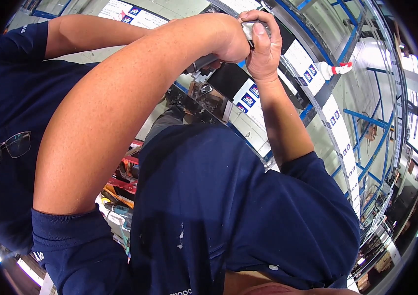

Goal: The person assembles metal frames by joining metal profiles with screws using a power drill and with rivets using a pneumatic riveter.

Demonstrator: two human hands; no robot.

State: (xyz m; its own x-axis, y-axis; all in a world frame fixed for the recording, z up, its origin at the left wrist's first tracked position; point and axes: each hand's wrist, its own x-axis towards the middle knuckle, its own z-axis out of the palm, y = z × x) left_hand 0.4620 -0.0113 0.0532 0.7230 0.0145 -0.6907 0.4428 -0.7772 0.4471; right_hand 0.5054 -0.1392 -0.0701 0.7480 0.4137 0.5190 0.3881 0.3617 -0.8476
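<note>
My left hand (231, 39) is bent at the wrist near the top middle, its back toward me and its fingers hidden. Touching it, my right hand (266, 46) curls its fingers and thumb around a small grey-white piece (250, 32), mostly covered by the two hands. What exactly the piece is cannot be made out. Below my left wrist a dark rounded handle-like part (204, 63) shows; whether my left hand grips it is hidden. Dark panels (228, 81) and white sheets with blue labels (250, 101) lie beneath the hands.
A co-worker in a navy shirt (22, 93) stands close on my left, with a forearm (96, 35) reaching toward the same spot. A white spray bottle with a red trigger (334, 70) is at the right. Blue metal frames (366, 120) stand beyond; red shelving with tools (123, 182) is below.
</note>
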